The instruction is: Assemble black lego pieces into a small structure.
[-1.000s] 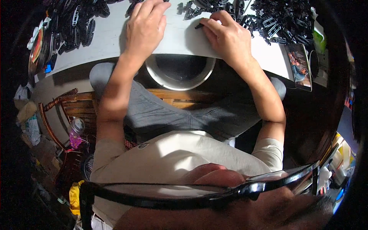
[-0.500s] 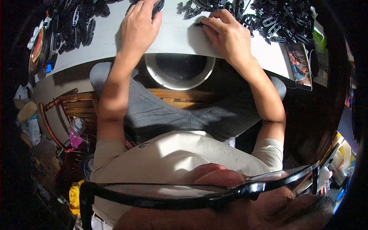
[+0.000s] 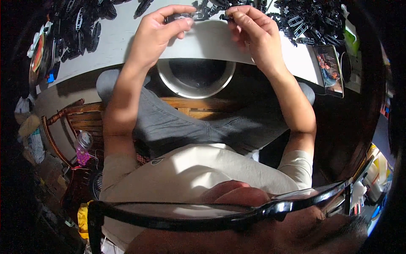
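Note:
Over the white table (image 3: 203,44), my left hand (image 3: 150,38) is closed on an elongated black plastic part (image 3: 182,17), gripped between thumb and fingers with its end toward the right. My right hand (image 3: 262,36) pinches a small black plastic piece (image 3: 224,17) between thumb and forefinger, a short gap away from the part in the left hand. Beyond the fingers lie more small black pieces (image 3: 215,5). The exact shape of both held parts is partly covered by my fingers.
Long black plastic parts (image 3: 78,27) are heaped at the left; a pile of small black pieces (image 3: 311,21) covers the right. A phone (image 3: 330,70) leans by the table's right edge. Below the front edge is a round metal basin (image 3: 196,96). A wooden chair (image 3: 80,116) stands at lower left.
My left hand has drawn nearer and turned, bringing the elongated part toward the middle. My right hand has rotated and raised the small piece off the table toward it.

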A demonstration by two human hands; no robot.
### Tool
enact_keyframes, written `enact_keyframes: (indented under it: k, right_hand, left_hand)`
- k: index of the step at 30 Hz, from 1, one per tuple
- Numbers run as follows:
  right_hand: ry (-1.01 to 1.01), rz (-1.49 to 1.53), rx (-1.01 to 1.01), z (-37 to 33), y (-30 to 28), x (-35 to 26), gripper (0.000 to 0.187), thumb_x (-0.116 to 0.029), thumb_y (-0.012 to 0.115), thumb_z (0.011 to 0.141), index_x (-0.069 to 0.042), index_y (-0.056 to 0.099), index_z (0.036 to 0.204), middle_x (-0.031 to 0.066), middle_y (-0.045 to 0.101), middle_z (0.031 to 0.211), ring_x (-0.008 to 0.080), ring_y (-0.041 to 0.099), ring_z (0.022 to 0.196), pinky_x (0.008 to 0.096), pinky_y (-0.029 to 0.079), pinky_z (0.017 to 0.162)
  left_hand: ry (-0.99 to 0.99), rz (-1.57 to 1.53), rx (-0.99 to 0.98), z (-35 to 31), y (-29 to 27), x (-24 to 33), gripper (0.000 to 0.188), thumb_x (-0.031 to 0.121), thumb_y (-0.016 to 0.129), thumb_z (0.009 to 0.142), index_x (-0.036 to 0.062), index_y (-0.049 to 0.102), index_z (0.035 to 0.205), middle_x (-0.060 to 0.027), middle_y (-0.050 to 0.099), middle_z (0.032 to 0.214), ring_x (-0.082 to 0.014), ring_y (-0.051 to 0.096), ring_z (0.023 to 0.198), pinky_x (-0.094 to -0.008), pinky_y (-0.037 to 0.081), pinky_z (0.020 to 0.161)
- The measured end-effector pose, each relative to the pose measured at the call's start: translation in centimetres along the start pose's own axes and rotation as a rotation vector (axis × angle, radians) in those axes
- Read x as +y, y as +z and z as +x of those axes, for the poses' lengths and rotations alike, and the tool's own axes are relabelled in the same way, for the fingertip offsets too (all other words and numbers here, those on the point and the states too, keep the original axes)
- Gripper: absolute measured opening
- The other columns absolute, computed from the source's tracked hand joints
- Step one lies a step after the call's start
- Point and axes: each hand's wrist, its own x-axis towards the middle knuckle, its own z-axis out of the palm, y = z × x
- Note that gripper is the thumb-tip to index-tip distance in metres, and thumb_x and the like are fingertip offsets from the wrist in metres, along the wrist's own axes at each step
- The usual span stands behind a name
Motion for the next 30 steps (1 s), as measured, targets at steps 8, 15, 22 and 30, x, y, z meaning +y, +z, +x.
enact_keyframes:
  k: [8, 15, 22, 30]
  right_hand:
    - [0.201, 0.282, -0.035, -0.5, 0.8, -0.3, 0.024, -0.027, 0.062, 0.105, -0.003, 0.068, 0.105, 0.0016, 0.068, 0.081, 0.0079, 0.062, 0.062, 0.0221, 0.051, 0.055]
    - [0.252, 0.37, -0.097, -0.4, 0.7, 0.0, 0.021, -0.024, 0.064, 0.104, -0.003, 0.067, 0.104, 0.004, 0.071, 0.085, 0.0083, 0.066, 0.066, 0.0214, 0.053, 0.057]
    - [0.217, 0.246, -0.12, -0.7, 1.2, -0.3, 0.018, -0.019, 0.069, 0.1, -0.002, 0.068, 0.105, 0.0059, 0.072, 0.09, 0.0096, 0.069, 0.069, 0.0216, 0.055, 0.058]
    - [0.203, 0.082, -0.104, -1.1, 1.9, -0.3, 0.018, -0.02, 0.069, 0.101, -0.003, 0.068, 0.105, 0.0044, 0.073, 0.086, 0.008, 0.067, 0.065, 0.0204, 0.051, 0.053]
  left_hand:
    - [0.33, 0.364, 0.055, -1.1, 2.8, 0.5, 0.032, 0.002, 0.071, 0.095, 0.0039, 0.069, 0.127, -0.0006, 0.071, 0.102, -0.0039, 0.062, 0.088, -0.0178, 0.05, 0.074]
    - [0.503, 0.527, 0.105, -1.2, 3.5, 0.7, 0.03, 0.005, 0.078, 0.087, 0.0078, 0.074, 0.117, -0.0061, 0.075, 0.103, -0.0118, 0.071, 0.087, -0.0265, 0.059, 0.075]
    - [0.489, 0.645, 0.089, -1.1, 3.4, 0.6, 0.031, 0.007, 0.077, 0.086, 0.0086, 0.074, 0.117, -0.0088, 0.076, 0.102, -0.0172, 0.074, 0.088, -0.0297, 0.059, 0.074]
    - [0.503, 0.673, 0.05, -1.1, 3.9, 0.1, 0.03, 0.008, 0.075, 0.086, 0.0077, 0.074, 0.116, -0.0114, 0.076, 0.105, -0.0211, 0.075, 0.086, -0.0315, 0.058, 0.071]
